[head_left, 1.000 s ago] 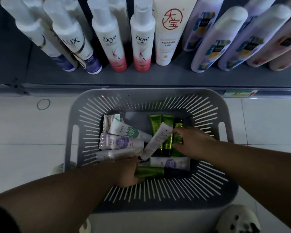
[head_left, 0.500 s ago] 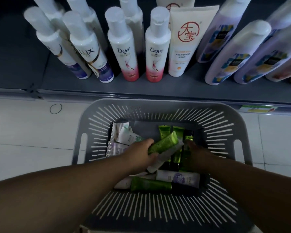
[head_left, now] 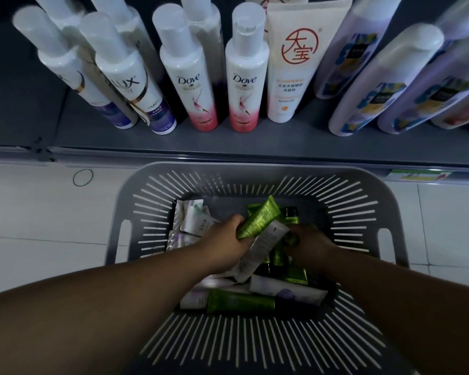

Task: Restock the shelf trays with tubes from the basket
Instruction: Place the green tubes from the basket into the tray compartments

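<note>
A grey slotted basket (head_left: 257,347) stands on the floor below the shelf, with several tubes in green, white and lilac lying in its bottom. My left hand (head_left: 228,240) grips a green tube (head_left: 259,217) and a white tube (head_left: 266,243) together, lifted and tilted up to the right. Beside them, my right hand (head_left: 309,246) reaches among the green tubes, its fingers curled round a dark green tube (head_left: 292,238). Another green tube (head_left: 240,305) lies flat near the basket's front.
The grey shelf (head_left: 228,142) runs across behind the basket, carrying white Lux bottles (head_left: 125,79), Dove bottles (head_left: 244,85), a white tube with a red seal (head_left: 295,66) and lilac bottles (head_left: 385,82). A rubber band (head_left: 83,177) lies on the white tiled floor.
My left hand came up from the basket's front with a green tube and now holds it higher with a white tube. My right hand stayed among the green tubes.
</note>
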Demonstrator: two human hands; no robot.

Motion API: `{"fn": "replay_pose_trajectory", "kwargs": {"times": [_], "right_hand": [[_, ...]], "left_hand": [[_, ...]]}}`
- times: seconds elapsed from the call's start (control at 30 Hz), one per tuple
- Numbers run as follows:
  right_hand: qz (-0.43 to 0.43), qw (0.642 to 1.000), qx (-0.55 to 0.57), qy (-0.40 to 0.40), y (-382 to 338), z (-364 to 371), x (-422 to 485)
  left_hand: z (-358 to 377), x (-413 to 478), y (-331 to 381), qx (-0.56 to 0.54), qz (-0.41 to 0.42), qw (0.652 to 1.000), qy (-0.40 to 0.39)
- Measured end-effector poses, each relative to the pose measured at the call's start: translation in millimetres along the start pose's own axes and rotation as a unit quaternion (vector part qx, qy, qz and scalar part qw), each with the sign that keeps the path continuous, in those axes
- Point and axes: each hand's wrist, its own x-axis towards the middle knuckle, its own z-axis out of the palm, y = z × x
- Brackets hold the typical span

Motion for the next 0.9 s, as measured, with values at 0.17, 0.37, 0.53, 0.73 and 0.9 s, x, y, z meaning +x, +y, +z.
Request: {"fn": "replay_pose_trajectory", "kwargs": {"times": [0.17, 0.37, 0.53, 0.73, 0.9], "right_hand": [[-0.002, 0.989, 0.068, 0.130, -5, -11, -28], [-0.049, 0.974, 0.140, 0.172, -34, -33, -82], [-0.060, 0.943, 0.268, 0.188, -57, -51, -140], [-0.079, 0.907, 0.336, 0.243, -78, -71, -217], [-0.112, 0.892, 0.358, 0.254, -98, -85, -277]], "left_hand": [[-4, -13, 6, -0.026, 0.011, 1.000, -0.011], [-17, -48, 20, -0.049, 0.072, 0.996, 0.021], [-37, -98, 39, -0.040, 0.103, 0.993, 0.050], [-61, -170, 67, -0.047, 0.166, 0.975, 0.143], [-82, -229, 93, -0.150, 0.182, 0.939, 0.251]]}}
